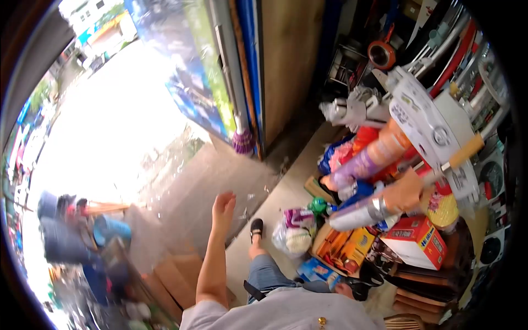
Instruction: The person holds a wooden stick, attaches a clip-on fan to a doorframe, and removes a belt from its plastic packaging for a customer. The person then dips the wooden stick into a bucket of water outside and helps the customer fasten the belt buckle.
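Observation:
My left hand (224,207) is held out in the air over the concrete floor by the doorway. Its fingers are loosely bent, a little apart from the thumb, and nothing shows in them. It touches nothing. The nearest thing standing beyond it is a mop (243,142) with a purple head, upright against the door frame. My right hand is out of view. Below me, one foot in a black shoe (257,228) is on the pale floor strip.
Goods crowd the right: a plastic bag (294,236), an open carton of orange packs (346,247), a red-and-white box (415,242), wrapped rolls (368,157) and an orange pan (381,54). Flattened cardboard (176,280) and a blue bucket (111,230) lie left. Bright ground shows outside.

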`<state>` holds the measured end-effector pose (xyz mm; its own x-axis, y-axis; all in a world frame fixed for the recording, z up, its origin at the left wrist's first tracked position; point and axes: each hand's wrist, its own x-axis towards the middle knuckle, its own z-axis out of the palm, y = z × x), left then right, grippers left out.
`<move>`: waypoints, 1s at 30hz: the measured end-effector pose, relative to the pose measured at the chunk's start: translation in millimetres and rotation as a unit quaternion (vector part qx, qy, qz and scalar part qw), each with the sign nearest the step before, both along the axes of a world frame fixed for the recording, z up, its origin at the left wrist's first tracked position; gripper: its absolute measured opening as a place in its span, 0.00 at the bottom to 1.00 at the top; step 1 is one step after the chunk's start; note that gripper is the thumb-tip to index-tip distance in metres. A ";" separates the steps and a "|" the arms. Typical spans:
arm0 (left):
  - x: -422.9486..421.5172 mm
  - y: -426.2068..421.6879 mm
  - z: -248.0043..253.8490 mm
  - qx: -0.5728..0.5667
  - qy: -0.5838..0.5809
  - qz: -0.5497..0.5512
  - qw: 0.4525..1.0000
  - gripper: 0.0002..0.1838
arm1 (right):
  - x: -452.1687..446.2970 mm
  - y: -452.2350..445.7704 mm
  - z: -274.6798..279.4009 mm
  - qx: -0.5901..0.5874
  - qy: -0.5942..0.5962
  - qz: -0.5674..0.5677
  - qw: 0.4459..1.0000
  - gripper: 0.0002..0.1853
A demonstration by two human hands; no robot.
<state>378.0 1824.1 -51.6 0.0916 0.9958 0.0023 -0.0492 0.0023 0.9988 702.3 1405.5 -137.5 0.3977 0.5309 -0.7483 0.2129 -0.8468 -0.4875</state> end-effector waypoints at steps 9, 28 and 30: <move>154.1 472.8 23.0 0.146 -0.097 -0.034 0.984 0.25 | -143.6 19.9 -201.6 0.259 -0.363 -0.103 0.889 0.11; 192.2 324.3 20.4 0.289 0.175 0.005 0.941 0.17 | -275.6 32.7 -23.8 0.025 0.052 -0.603 0.796 0.19; 165.1 322.0 -17.7 0.122 0.128 -0.045 0.983 0.15 | -311.1 -1.2 -37.2 0.042 0.010 -0.595 0.802 0.20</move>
<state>543.1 2146.2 -69.3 0.2078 0.9562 0.2062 0.1935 -0.2468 0.9495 391.1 1404.3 -174.7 0.6488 -0.1678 -0.7423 -0.7310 -0.4086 -0.5465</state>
